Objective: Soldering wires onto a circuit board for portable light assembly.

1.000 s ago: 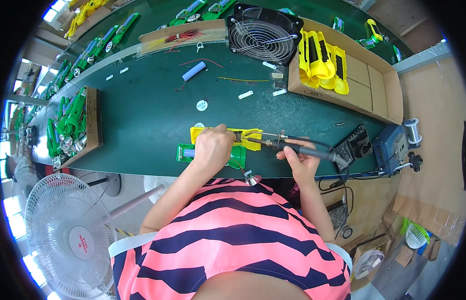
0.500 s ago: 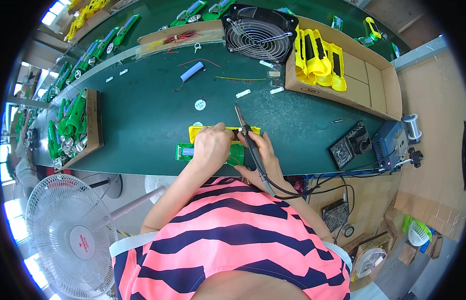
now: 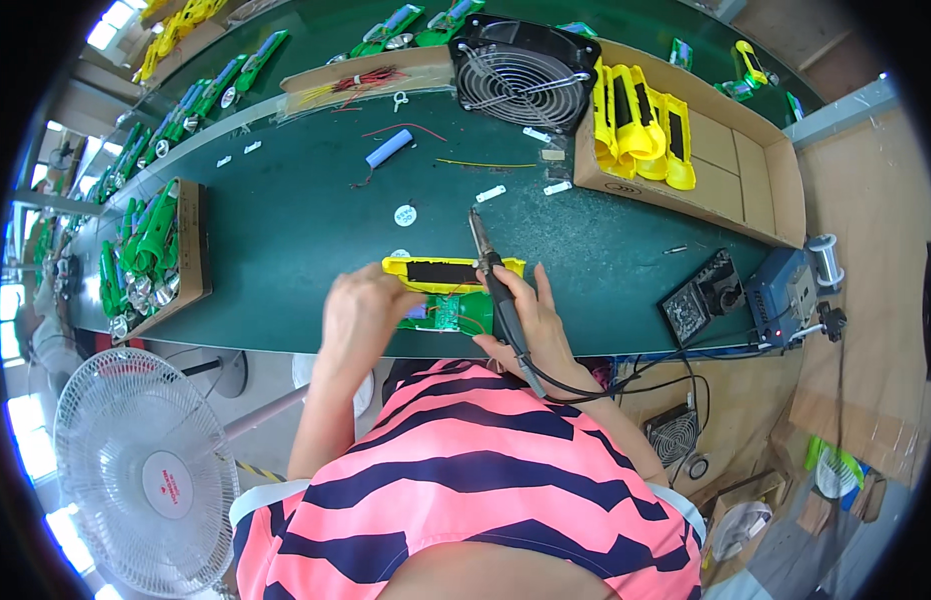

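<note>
A soldering iron [image 3: 502, 300] lies across my right hand [image 3: 537, 328], tip pointing away from me. The fingers of that hand close around its handle, beside the right ends of two shells. The nearer one is a green plastic shell [image 3: 475, 312] with a small circuit board [image 3: 447, 312], thin wires and a blue cylindrical battery cell [image 3: 416, 311]. Just beyond it lies a yellow plastic shell [image 3: 505, 267] with a black strip inside. My left hand [image 3: 357, 308], slightly blurred, is closed at the green shell's left end and covers that end; its fingertips are partly hidden.
Farther off lie a loose blue cell [image 3: 388, 148], wires and small white parts. A black fan [image 3: 525, 75] stands beside a cardboard box [image 3: 730, 185] of yellow shells. A box of green units [image 3: 145, 240] stands left; a soldering station [image 3: 780, 290] and iron stand [image 3: 703, 295] stand right.
My left hand has moved left off the middle of the shells, uncovering the black strip and the circuit board. My right hand keeps the soldering iron in nearly the same place.
</note>
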The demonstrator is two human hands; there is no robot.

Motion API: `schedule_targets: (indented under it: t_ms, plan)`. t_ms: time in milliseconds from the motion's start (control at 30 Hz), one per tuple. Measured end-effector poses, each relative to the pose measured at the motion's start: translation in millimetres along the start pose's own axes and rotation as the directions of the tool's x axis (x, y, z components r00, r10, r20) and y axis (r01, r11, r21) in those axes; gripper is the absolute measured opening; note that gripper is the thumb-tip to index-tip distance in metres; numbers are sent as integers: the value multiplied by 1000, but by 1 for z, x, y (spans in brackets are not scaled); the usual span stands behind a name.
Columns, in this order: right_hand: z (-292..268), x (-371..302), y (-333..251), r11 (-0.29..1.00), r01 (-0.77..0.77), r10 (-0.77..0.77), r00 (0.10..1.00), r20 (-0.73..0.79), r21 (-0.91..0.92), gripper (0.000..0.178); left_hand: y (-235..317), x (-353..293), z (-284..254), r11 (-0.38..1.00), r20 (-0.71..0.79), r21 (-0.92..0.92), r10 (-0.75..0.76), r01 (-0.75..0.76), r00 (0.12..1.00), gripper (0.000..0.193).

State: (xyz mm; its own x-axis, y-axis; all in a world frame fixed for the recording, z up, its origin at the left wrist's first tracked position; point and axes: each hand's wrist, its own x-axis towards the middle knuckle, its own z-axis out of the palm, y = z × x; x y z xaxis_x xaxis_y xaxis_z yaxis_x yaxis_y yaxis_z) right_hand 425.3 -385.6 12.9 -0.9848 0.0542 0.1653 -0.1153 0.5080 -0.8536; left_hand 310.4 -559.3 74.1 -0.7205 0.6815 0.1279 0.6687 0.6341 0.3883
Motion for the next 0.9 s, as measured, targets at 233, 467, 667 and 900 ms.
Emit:
schedule_targets:
  t_ms: [233, 467, 667, 900]
  plan:
    - [-14, 18, 12, 994, 38, -41, 999, -27, -100, 73, 13, -14, 57, 945, -304, -326, -83, -22, 949, 23]
    - [-8, 6, 11, 997, 74, -74, 976, -206, -7, 58, 5, -20, 75, 885, -360, -462, -129, -57, 924, 27]
    - [-10, -29, 5, 991, 74, -104, 947, -304, -109, 17, -1, -14, 67, 921, -399, -303, 110, -244, 911, 18]
    - [10, -41, 11, 979, 194, -131, 834, -536, 63, 21, 6, -16, 52, 893, -163, -450, -82, 0, 983, 10]
